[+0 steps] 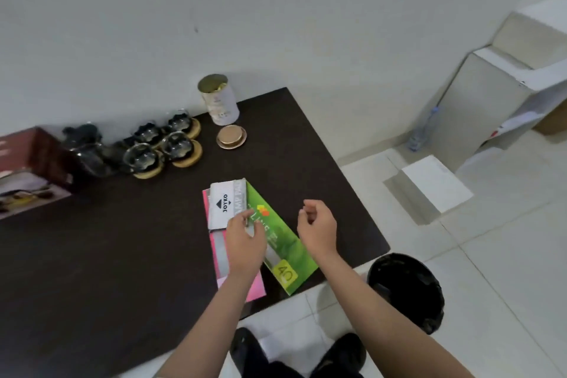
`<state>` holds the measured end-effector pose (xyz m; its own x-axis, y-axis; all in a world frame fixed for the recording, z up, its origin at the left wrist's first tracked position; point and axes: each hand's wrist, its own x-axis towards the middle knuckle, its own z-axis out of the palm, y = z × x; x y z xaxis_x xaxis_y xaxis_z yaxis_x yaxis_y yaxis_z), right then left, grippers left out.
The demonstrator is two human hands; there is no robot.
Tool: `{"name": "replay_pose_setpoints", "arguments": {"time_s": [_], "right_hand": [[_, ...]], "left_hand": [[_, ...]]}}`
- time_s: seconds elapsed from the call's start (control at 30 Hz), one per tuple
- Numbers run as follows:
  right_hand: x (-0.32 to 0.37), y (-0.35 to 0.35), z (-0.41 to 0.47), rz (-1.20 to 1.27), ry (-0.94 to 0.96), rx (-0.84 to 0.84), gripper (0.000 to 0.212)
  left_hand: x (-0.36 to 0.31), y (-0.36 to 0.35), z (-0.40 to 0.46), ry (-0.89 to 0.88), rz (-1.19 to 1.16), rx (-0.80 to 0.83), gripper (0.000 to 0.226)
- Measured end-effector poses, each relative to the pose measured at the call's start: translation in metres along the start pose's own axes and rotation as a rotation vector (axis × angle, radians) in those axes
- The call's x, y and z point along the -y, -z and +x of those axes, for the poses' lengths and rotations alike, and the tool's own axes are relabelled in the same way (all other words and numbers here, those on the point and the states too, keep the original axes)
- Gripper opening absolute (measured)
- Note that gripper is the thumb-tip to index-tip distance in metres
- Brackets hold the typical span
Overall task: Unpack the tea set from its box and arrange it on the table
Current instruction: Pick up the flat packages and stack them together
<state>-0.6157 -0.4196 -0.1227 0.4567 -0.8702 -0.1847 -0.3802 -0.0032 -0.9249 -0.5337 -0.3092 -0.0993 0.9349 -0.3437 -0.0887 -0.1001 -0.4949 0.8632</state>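
Observation:
The tea set stands at the back left of the dark table (122,255): a dark glass teapot (89,150) and several glass cups (171,147) on round wooden coasters. Its maroon box (30,169) lies at the far left edge, beside the teapot. My left hand (245,239) rests on a white Joyko stamp-pad box (224,205), fingers pinching at its near edge. My right hand (317,224) hovers over the table's right side with fingers loosely curled, holding nothing.
A green packet (282,255) and a pink packet (242,285) lie under the white box near the front edge. An open tin can (217,98) and its round lid (231,136) sit at the back. A black bin (405,288) stands on the tiled floor, right of the table.

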Motion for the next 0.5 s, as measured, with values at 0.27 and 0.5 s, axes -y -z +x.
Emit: {"name": "replay_pose_setpoints", "arguments": {"time_s": [0.27, 0.5], "right_hand": [[0.011, -0.056, -0.009, -0.664, -0.154, 0.211, 0.067], [0.007, -0.064, -0.008, -0.748, -0.133, 0.226, 0.052]], "left_hand": [[0.058, 0.071, 0.02, 0.381, 0.314, 0.157, 0.076], [0.074, 0.071, 0.023, 0.319, 0.32, 0.333, 0.069]]}}
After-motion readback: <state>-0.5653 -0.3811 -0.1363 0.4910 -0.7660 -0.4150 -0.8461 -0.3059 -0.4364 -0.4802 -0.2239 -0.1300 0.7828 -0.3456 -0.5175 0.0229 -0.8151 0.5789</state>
